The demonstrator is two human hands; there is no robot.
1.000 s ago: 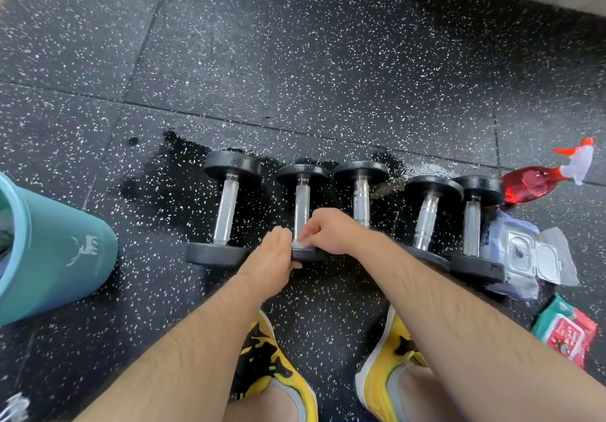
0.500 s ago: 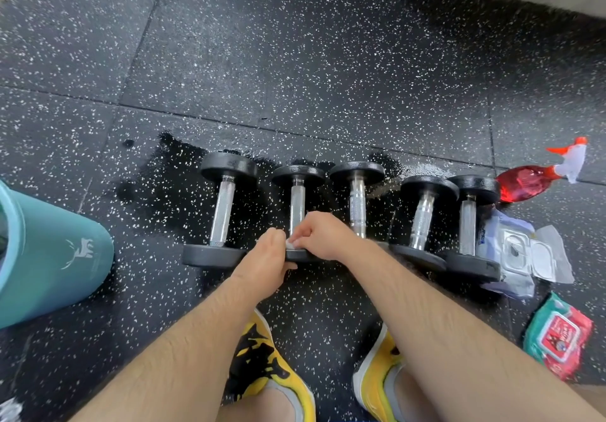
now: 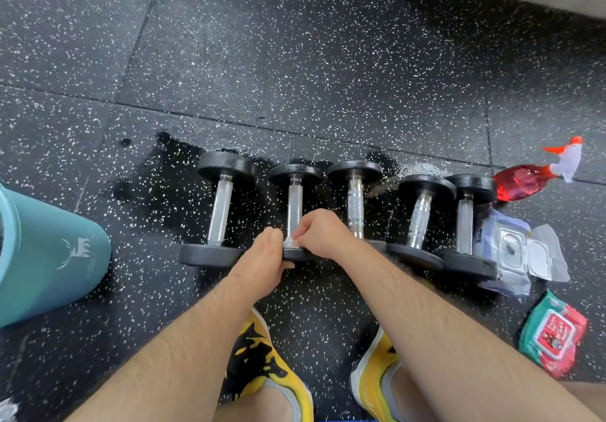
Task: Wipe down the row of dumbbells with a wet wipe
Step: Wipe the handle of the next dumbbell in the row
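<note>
**More wet wipe (image 3: 290, 243) showed at 2nd dumbbell (image 3: 294, 198)**

Small shifts only over 1 s. R hand (image 3: 323, 233) drew a touch left at the near end of the handle, so more of the 3rd dumbbell's (image 3: 355, 202) handle came clear of it. The white wad, barely seen before, showed between R hand & L hand (image 3: 264, 259). Head cam swung slightly right: the row, spray bottle (image 3: 521, 184) & wipes pack (image 3: 554, 333) slid a bit left in view.
</note>
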